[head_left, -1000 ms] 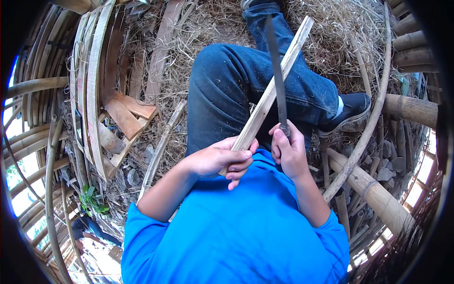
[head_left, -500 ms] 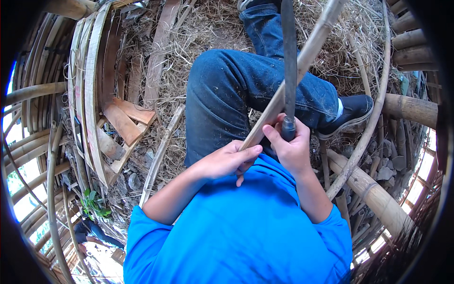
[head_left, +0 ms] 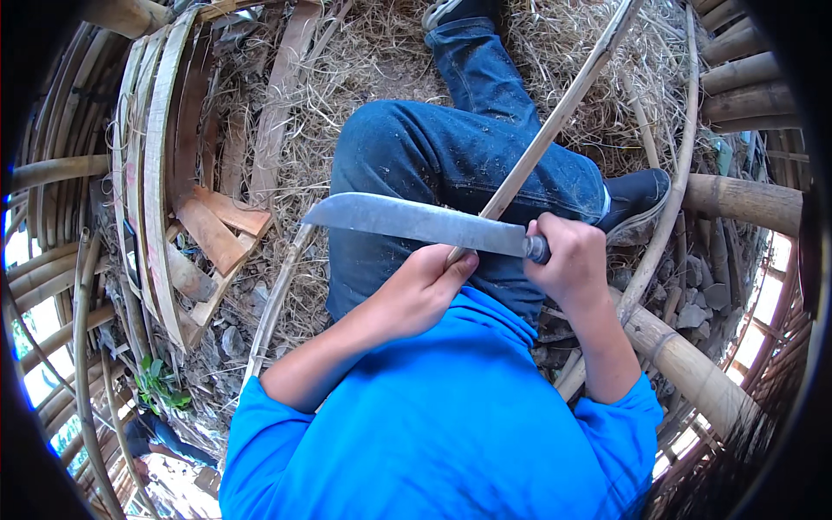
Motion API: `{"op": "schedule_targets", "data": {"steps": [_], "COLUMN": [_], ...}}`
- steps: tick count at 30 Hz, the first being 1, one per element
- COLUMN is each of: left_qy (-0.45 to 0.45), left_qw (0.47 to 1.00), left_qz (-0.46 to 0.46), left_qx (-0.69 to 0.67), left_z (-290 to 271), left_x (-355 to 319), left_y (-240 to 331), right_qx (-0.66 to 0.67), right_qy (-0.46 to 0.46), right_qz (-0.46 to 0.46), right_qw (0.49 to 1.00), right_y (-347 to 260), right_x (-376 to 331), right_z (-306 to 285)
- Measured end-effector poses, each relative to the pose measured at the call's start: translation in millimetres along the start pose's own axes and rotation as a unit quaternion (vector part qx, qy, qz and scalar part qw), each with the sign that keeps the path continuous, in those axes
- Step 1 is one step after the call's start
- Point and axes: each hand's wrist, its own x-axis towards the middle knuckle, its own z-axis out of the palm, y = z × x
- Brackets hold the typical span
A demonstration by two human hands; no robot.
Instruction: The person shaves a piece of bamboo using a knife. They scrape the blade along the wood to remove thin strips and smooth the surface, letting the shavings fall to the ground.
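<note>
Ground: dry straw (head_left: 373, 52) and shavings cover the earth under us, with bent bamboo strips (head_left: 160, 173) stacked at our left and thick bamboo poles (head_left: 745, 199) at our right.
Seat: we sit low, one leg in blue jeans (head_left: 433, 156) stretched forward, so the lap can serve as a rest for the work; a dark shoe (head_left: 637, 195) shows at the right.
Long strip: a thin bamboo strip (head_left: 563, 113) runs from our left hand up and away to the upper right, over the thigh. We judge it lies on the leg so that it stays steady.
Left hand: our left hand (head_left: 425, 290) closes around the near end of the strip, the fingers curled over it and the thumb (head_left: 459, 264) pointing up toward the blade.
Right hand: our right hand (head_left: 572, 260) makes a tight fist on the knife handle (head_left: 539, 250), all fingers wrapped and pressed together.
Knife: the big knife (head_left: 416, 221) is held flat and crosswise, its tip toward our left, and the blade crosses the strip just above the left hand. We cannot tell if the edge touches the strip.
Offcuts: short flat wood pieces (head_left: 221, 230) lie near the stacked strips, well apart from both hands.
Plant: a small green plant (head_left: 156, 381) grows at the lower left among stones.
</note>
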Motion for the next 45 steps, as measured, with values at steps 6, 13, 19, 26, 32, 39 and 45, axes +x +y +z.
{"op": "schedule_targets", "data": {"steps": [6, 13, 19, 26, 32, 39, 45], "left_qy": [0.001, -0.032, -0.029, -0.009, -0.037, -0.001, 0.081], "left_qw": [1.0, 0.997, 0.998, 0.993, 0.992, 0.972, 0.989], "left_qz": [0.014, -0.06, -0.012, -0.005, -0.035, -0.026, -0.063], "left_qx": [0.011, -0.019, 0.055, 0.118, 0.117, 0.235, 0.105], "left_z": [0.0, 4.9, 1.2, -5.9, -10.3, -19.0, -47.3], "left_x": [-0.3, -19.5, -20.6, -45.4, -46.3, -64.1, -81.0], "left_y": [4.8, -7.6, 4.9, 6.0, -5.7, -5.7, -12.9], "right_qx": [-0.038, -0.143, -0.071, -0.172, -0.222, -0.2, -0.155], "right_qy": [0.036, 0.091, 0.111, 0.139, 0.145, 0.192, 0.249], "right_qz": [0.004, 0.222, 0.021, 0.153, 0.165, 0.354, 0.354], "right_qw": [0.999, 0.96, 0.991, 0.963, 0.95, 0.893, 0.888], "right_y": [10.3, 89.0, 17.5, 94.0, 130.1, 205.6, 255.5], "right_x": [7.1, 23.9, 25.4, 53.9, 52.9, 68.9, 23.6], "right_z": [-7.5, -49.2, -33.9, -64.5, -70.7, -119.8, -150.9]}}
